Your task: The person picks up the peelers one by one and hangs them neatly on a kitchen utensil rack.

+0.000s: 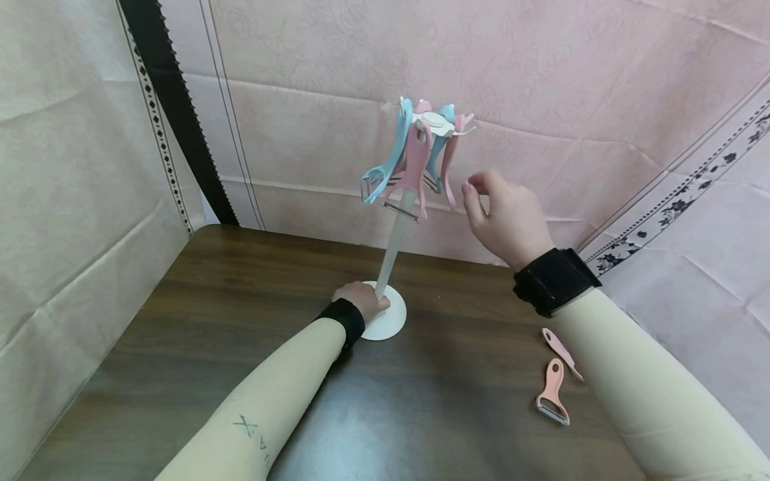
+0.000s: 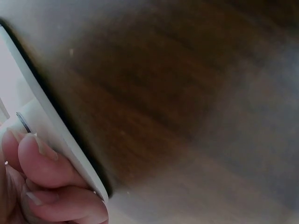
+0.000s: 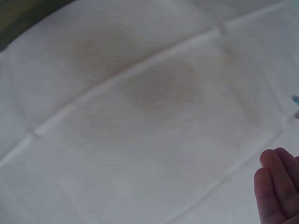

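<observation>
On the desk [image 1: 469,387], far centre, your left hand [image 1: 359,298] grips the stand [image 1: 392,254] carrying hung peelers [image 1: 416,160]; right hand [image 1: 508,217], loosely bent, hovers just right. Loose peelers [image 1: 554,379] lie nearer, beside your right sleeve [image 1: 650,381].

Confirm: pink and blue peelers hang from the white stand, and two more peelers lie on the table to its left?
Not left: the head view shows the two loose peelers on the table to the right of the white stand. Pink and blue peelers do hang from it.
</observation>
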The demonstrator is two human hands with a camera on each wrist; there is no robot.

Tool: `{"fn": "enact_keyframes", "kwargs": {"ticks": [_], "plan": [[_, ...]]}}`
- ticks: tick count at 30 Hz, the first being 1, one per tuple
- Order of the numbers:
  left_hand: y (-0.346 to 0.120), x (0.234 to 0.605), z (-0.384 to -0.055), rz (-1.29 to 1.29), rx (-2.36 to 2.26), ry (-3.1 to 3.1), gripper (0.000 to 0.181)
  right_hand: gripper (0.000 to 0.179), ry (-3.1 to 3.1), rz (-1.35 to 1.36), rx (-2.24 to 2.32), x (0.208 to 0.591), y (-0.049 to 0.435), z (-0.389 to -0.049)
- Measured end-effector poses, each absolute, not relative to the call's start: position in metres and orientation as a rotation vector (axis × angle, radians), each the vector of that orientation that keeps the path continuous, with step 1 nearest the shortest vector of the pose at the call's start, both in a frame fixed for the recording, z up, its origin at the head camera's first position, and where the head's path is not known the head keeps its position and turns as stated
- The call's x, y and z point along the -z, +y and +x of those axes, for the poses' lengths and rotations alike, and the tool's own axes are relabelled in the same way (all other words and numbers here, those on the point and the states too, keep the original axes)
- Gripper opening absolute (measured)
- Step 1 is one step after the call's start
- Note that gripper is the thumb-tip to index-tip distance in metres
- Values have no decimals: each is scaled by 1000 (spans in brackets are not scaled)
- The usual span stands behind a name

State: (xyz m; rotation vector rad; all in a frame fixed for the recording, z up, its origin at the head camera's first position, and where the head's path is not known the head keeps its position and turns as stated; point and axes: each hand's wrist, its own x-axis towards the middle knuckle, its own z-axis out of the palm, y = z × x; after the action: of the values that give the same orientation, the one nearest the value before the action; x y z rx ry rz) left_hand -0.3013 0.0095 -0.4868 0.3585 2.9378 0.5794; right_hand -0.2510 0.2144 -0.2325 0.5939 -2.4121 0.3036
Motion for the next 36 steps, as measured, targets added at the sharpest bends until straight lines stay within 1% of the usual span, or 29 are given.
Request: {"fn": "enact_keyframes", "kwargs": {"ticks": [7, 12, 15, 19, 23, 27, 30, 33, 36], "plan": [[9, 479, -298, 346, -599, 2930, 46, 32, -2528, 650, -153, 258, 244, -250], [9, 476, -297, 342, -602, 2925, 46, 29, -2510, 812, -84, 283, 268, -250], [9, 478, -298, 344, -597, 2929, 46, 31, -2483, 930, -60, 303, 284, -247], [10, 482, -302, 347, -595, 2942, 46, 32, -2533, 981, 3, 330, 305, -238], [10, 485, -305, 353, -613, 2948, 46, 26, -2753, 795, 50, 347, 321, -223], [10, 487, -306, 366, -618, 2953, 46, 21, -3067, 470, 65, 355, 332, -208], [10, 487, -306, 366, -609, 2957, 46, 30, -3267, 255, 65, 360, 338, -200], [9, 486, -305, 363, -604, 2955, 45, 38, -3381, 123, 46, 366, 342, -191], [9, 486, -305, 359, -606, 2953, 44, 36, -3414, 64, 20, 372, 346, -182]]}}
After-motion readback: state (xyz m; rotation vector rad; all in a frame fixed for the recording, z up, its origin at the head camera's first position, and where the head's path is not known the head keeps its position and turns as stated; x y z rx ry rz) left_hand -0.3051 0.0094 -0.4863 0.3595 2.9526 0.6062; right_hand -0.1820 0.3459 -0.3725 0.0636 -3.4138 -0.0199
